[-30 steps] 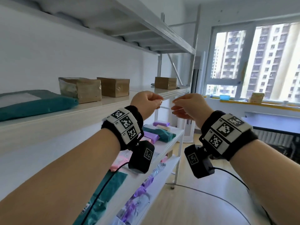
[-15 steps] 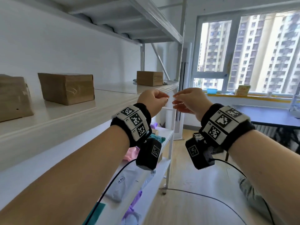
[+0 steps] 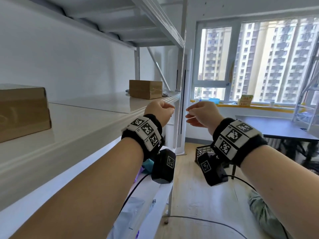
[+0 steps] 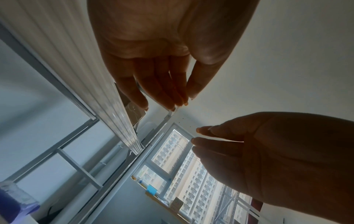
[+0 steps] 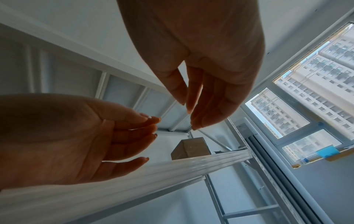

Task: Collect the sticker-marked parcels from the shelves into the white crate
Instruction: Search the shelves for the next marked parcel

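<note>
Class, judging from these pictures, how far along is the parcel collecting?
Done: nothing visibly; no white crate is in view. In hand: nothing; the left hand and right hand hover empty beside the shelf. Left: two cardboard boxes sit there, stickers not discernible.

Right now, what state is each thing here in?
Left hand: raised, fingers loosely curled, holding nothing.
Right hand: raised, relaxed, holding nothing.
Far cardboard box: closed, on the shelf.
Near cardboard box: closed, same shelf.
Black basket: on the floor.
</note>
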Action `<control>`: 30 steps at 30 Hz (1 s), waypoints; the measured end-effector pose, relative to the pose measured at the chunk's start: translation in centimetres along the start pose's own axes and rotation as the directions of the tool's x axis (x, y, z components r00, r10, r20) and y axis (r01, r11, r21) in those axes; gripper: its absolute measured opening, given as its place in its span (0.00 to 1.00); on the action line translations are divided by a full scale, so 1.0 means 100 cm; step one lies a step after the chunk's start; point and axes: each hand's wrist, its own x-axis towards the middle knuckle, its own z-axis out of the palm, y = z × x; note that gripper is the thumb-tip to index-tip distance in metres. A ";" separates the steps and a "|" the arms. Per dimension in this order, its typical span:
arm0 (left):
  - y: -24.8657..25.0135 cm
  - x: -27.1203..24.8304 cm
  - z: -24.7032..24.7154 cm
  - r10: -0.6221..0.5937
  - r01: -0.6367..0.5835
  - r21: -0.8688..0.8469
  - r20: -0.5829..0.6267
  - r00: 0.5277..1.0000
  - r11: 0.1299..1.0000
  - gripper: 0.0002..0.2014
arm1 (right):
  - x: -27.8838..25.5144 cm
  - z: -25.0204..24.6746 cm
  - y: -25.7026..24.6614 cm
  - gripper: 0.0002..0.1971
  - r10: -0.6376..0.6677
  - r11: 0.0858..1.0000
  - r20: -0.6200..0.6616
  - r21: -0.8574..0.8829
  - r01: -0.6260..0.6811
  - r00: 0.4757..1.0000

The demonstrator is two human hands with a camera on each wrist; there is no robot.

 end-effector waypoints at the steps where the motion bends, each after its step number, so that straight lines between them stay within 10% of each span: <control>1: -0.002 0.009 0.005 0.001 -0.001 0.005 -0.005 1.000 1.000 0.07 | 0.011 -0.001 0.004 0.09 -0.004 1.000 0.003 0.002 0.004 1.000; 22: -0.006 0.232 0.055 -0.088 0.217 0.239 -0.458 0.885 0.946 0.03 | 0.311 0.036 0.021 0.08 -0.123 0.987 0.407 0.144 0.069 0.905; 30: 0.001 0.271 0.027 -0.321 0.427 0.112 -0.498 0.805 0.897 0.20 | 0.351 0.067 -0.003 0.12 -0.055 0.992 0.602 0.124 -0.025 0.797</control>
